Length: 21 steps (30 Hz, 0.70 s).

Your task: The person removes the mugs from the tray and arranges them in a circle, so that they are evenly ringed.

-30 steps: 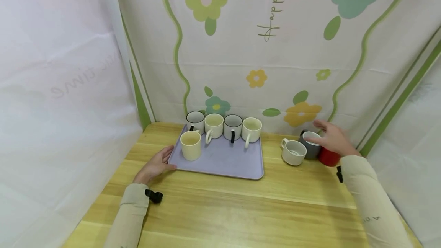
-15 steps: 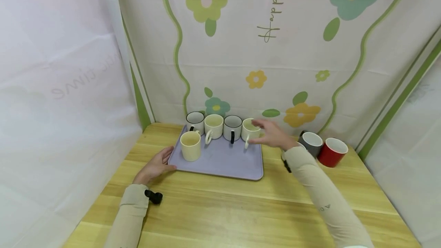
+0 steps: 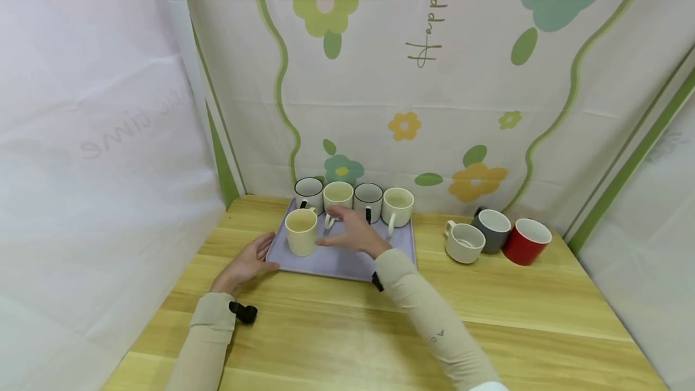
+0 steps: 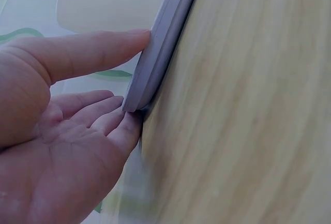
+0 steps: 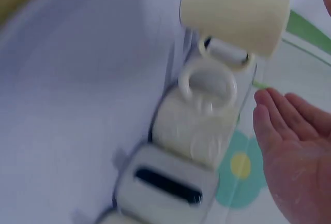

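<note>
On a lavender tray (image 3: 336, 258), a pale yellow mug (image 3: 301, 233) stands upright at the front left. Behind it runs a row of several mugs, cream ones like the cream mug (image 3: 397, 205) alternating with black-rimmed white ones like the white mug (image 3: 308, 195). My left hand (image 3: 247, 264) touches the tray's front left corner; in the left wrist view the thumb (image 4: 103, 50) lies on the rim and the fingers lie beside the corner, fairly straight. Over the tray, my right hand (image 3: 353, 231) is spread beside the yellow mug, holding nothing and apart from it in the right wrist view.
Right of the tray, a low white cup (image 3: 464, 245), a dark grey mug (image 3: 495, 235) and a red mug (image 3: 523, 246) stand close together on the wooden table (image 3: 326, 343). A flowered curtain (image 3: 369, 89) hangs behind the table.
My right hand has moved left, from above the grey and red mugs, past the cream mug, to the yellow mug. My left hand and the mugs have stayed in place.
</note>
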{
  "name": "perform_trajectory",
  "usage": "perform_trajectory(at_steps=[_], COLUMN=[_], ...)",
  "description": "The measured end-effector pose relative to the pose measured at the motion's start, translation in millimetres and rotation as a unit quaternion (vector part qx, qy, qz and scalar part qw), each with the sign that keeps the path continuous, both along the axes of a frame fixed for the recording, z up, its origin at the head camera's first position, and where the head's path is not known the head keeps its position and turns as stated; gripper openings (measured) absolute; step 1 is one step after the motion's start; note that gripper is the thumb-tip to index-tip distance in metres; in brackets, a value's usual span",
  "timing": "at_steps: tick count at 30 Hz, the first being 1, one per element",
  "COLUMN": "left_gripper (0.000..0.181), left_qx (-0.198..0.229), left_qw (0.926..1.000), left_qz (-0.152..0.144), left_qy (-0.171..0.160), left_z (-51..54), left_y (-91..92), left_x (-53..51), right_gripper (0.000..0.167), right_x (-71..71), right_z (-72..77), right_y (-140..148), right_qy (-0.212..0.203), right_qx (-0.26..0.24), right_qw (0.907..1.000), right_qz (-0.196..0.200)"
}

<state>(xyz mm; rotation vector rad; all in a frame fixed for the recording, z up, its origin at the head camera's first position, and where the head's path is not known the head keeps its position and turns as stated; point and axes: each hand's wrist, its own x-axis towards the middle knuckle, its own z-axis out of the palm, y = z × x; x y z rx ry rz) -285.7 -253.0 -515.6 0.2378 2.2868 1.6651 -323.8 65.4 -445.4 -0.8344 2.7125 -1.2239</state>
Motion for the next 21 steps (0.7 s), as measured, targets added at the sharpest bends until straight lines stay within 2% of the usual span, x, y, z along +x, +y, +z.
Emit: perform_trajectory(at_steps=[4,9,15,21], left_gripper=[0.097,0.097,0.096,0.096], left_qx=[0.007,0.009,0.009,0.003], left_qw=[0.9999,0.9999,0.9998,0.9998], left_qz=[-0.008,-0.01,-0.012,-0.013], left_qy=[0.008,0.009,0.01,0.014], left_z=[-1.2,-0.8,0.3,0.0], left_y=[-0.2,-0.5,-1.4,-1.5], left_x=[-0.7,-0.4,0.7,0.1], right_gripper=[0.088,0.077,0.077,0.083], right_x=[5.5,6.0,6.1,6.3], right_z=[-15.2,-27.3,-33.7,-40.1], right_y=[-28.4,-58.4,-82.1,-94.5], right_qy=[0.018,0.044,0.046,0.038], right_qx=[-0.052,-0.097,-0.087,-0.079], right_qw=[0.998,0.9902,0.9834,0.9772], right_qz=[-0.032,-0.09,-0.152,-0.194])
